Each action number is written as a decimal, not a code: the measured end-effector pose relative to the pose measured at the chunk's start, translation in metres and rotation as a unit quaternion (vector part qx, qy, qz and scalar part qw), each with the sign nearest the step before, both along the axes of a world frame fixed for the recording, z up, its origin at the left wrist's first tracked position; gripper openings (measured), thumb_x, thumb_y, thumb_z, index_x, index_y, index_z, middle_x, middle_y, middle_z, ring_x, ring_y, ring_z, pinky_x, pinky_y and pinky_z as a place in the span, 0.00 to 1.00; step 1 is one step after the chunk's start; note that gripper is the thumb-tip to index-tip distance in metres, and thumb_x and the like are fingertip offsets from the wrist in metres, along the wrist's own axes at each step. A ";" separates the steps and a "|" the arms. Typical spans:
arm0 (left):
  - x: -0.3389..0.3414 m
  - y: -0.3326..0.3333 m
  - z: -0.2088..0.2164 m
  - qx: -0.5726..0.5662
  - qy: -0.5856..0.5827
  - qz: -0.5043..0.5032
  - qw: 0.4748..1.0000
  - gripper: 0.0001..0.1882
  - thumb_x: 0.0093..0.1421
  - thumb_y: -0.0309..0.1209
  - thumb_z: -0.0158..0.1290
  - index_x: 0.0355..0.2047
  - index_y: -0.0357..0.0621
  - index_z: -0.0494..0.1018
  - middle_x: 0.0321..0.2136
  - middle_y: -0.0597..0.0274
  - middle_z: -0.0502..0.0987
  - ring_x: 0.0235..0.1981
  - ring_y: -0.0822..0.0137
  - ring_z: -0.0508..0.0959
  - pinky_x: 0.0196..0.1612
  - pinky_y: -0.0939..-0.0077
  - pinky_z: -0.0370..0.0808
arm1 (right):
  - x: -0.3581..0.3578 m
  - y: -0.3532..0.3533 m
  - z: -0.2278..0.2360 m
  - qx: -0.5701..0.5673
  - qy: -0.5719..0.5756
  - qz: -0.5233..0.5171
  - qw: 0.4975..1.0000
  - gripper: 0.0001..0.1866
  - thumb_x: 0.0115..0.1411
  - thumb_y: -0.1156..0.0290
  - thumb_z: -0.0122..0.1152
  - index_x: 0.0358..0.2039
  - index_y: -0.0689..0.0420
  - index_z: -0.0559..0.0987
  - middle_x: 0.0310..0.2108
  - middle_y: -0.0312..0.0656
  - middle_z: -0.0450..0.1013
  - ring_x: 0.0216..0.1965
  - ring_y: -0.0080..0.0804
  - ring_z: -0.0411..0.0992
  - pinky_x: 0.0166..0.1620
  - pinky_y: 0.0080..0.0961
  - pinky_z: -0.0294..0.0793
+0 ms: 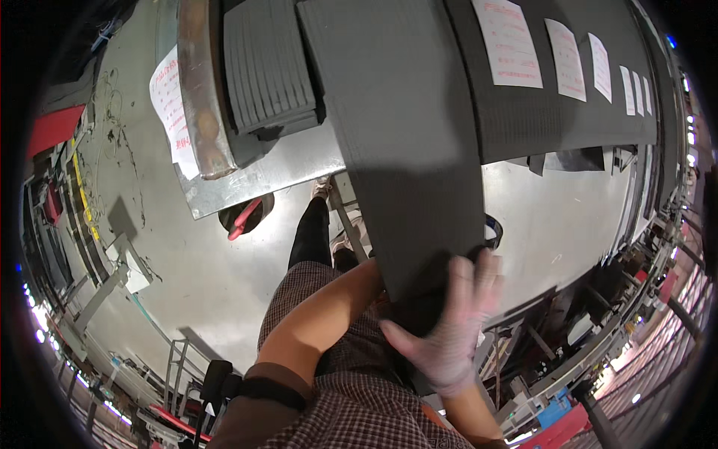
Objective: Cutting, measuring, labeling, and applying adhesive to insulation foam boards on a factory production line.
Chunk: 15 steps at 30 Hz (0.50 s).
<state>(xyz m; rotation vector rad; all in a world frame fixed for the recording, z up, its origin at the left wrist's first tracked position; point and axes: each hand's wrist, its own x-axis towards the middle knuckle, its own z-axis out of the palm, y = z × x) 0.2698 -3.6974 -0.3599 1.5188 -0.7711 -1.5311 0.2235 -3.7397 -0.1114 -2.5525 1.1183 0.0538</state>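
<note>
A long dark grey ribbed panel [419, 150] reaches from the metal table [292, 161] back toward my body, its near end hanging out past the table edge. My right hand [449, 325], in a pale glove, lies over the near right corner of this panel. Its fingers are stretched out and the thumb stands apart. My left forearm [321, 314] runs up to the panel's left edge, where the panel hides my left hand and its fingers. Left of the panel, several narrow grey ribbed pieces [269, 67] are stacked on the table.
A worn metal bar [202, 90] stands along the stack's left side, beside a red-printed paper [173, 112]. To the right, a wide dark surface [561, 123] carries several printed papers [508, 45]. Below the table edge, a round container [258, 217] holds a red-handled tool [243, 221].
</note>
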 end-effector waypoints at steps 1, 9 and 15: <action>0.005 0.008 -0.006 0.008 0.001 0.035 0.999 0.21 0.56 0.27 0.59 0.51 0.41 0.71 0.52 0.61 0.68 0.58 0.66 0.65 0.59 0.68 0.68 | 0.000 0.012 -0.018 -0.043 0.020 0.013 0.999 0.56 0.32 0.40 0.73 0.59 0.58 0.63 0.60 0.69 0.52 0.61 0.70 0.52 0.60 0.65 0.50; 0.083 0.125 0.210 0.092 0.255 0.255 0.928 0.12 0.67 0.32 0.48 0.45 0.34 0.69 0.38 0.59 0.75 0.40 0.71 0.75 0.46 0.76 0.74 | -0.007 0.006 -0.013 -0.034 0.003 -0.035 0.999 0.50 0.34 0.48 0.71 0.58 0.56 0.65 0.59 0.64 0.57 0.60 0.63 0.55 0.59 0.57 0.54; 0.037 0.080 0.209 -0.036 0.081 0.288 0.954 0.33 0.51 0.35 0.66 0.52 0.40 0.63 0.44 0.63 0.70 0.44 0.69 0.73 0.50 0.71 0.73 | 0.004 -0.036 0.042 0.166 -0.220 0.222 0.935 0.29 0.46 0.55 0.63 0.47 0.58 0.74 0.45 0.50 0.69 0.43 0.46 0.68 0.52 0.43 0.65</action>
